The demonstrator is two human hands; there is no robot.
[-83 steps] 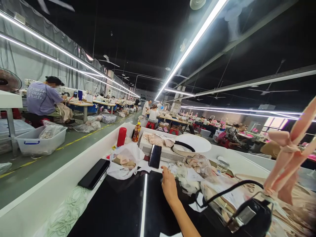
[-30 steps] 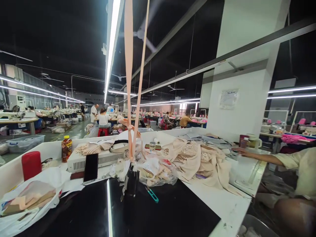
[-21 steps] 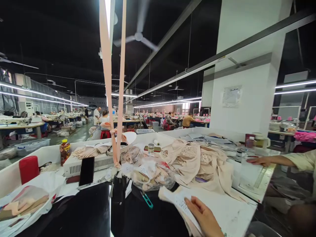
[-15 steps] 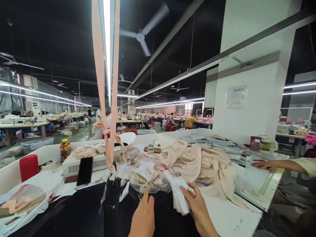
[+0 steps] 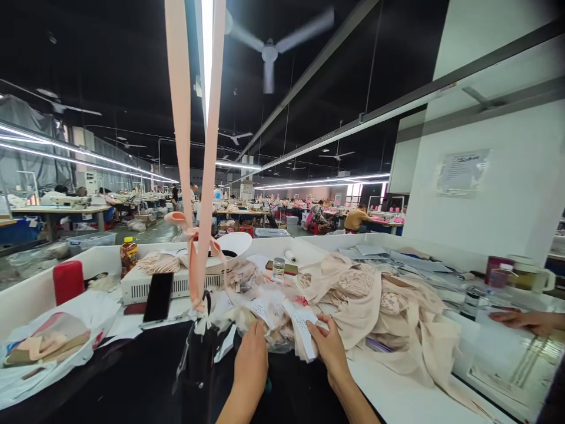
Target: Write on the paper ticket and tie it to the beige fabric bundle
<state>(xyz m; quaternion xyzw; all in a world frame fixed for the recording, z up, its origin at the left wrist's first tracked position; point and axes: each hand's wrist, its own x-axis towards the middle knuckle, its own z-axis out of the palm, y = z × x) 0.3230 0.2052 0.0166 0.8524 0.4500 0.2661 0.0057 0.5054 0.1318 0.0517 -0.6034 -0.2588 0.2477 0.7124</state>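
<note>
My right hand (image 5: 327, 347) pinches a small white perforated fabric strip (image 5: 302, 327) at the edge of a clear plastic bag of beige fabric pieces (image 5: 260, 315). My left hand (image 5: 251, 360) rests with fingers together against the same bag, on the black table top (image 5: 132, 383). A heap of beige lace garments (image 5: 379, 306) lies just right of my right hand. Two peach ribbons (image 5: 194, 147) hang from above down to a dark object (image 5: 198, 365) left of my left hand.
A phone (image 5: 158, 297) leans on a white box (image 5: 145, 285) at the back, beside a red cup (image 5: 68, 281) and a bottle (image 5: 128, 255). A white bag of cloth (image 5: 48, 347) lies at left. Another person's hand (image 5: 525, 321) rests on the bench at right.
My view swung from the left side of the bench to the right. Both my hands came into view and moved forward to the plastic bag, the right one bringing the white strip.
</note>
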